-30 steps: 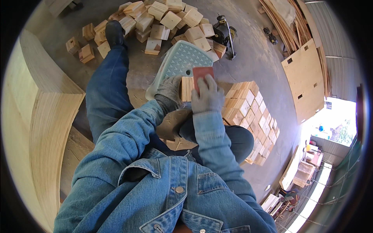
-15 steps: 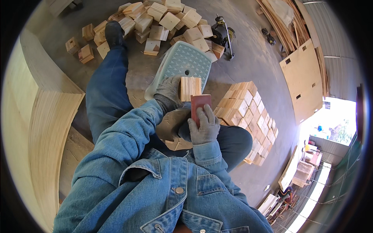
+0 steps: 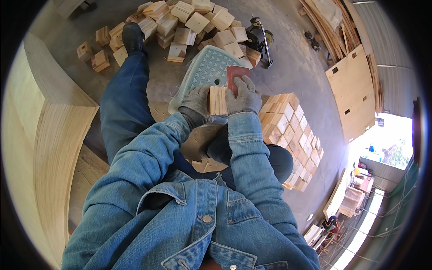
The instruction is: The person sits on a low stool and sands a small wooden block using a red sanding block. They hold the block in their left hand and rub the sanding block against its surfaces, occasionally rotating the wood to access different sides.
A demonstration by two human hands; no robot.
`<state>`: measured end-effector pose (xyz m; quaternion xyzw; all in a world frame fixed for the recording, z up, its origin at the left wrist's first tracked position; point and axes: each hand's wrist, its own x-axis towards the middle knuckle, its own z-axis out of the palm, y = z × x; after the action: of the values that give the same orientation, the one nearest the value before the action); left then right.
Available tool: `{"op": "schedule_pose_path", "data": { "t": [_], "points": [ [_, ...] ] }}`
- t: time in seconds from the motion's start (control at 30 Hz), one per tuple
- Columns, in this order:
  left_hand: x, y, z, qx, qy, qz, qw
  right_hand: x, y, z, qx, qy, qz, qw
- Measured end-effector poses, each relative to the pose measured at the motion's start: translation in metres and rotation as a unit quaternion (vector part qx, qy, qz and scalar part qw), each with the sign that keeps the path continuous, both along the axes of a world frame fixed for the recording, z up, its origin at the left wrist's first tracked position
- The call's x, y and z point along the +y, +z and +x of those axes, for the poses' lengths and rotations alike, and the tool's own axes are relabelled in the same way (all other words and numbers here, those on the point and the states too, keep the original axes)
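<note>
My left hand (image 3: 196,105), in a grey glove, is closed round a wooden block (image 3: 218,101) with layered grain on its face, held above the near end of a pale green plastic stool (image 3: 207,67). A flat reddish-brown sanding block (image 3: 237,77) is gripped in my gloved right hand (image 3: 243,96), its fingers wrapped over the lower part. The sanding block lies along the right side of the wooden block; the right hand hides where they meet.
Loose wooden blocks (image 3: 198,23) lie heaped beyond the stool. To my right blocks stand in a neat stack (image 3: 292,135). A tall pile of plywood sheets (image 3: 58,126) rises at my left. A black-and-yellow tool (image 3: 261,40) sits on the floor near the heap.
My right hand has pushed the sanding block away from me, up past the wooden block's right side. My left hand and the wooden block have stayed nearly still.
</note>
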<state>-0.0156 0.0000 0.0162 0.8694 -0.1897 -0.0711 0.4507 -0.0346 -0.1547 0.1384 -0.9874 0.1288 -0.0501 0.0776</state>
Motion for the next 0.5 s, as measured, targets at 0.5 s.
{"op": "schedule_pose_path", "data": {
  "t": [0.5],
  "points": [
    [0.003, 0.009, -0.003, -0.019, 0.005, 0.035, 0.999, -0.002, -0.005, -0.128, -0.052, 0.062, -0.034, 0.996]
  ]
}}
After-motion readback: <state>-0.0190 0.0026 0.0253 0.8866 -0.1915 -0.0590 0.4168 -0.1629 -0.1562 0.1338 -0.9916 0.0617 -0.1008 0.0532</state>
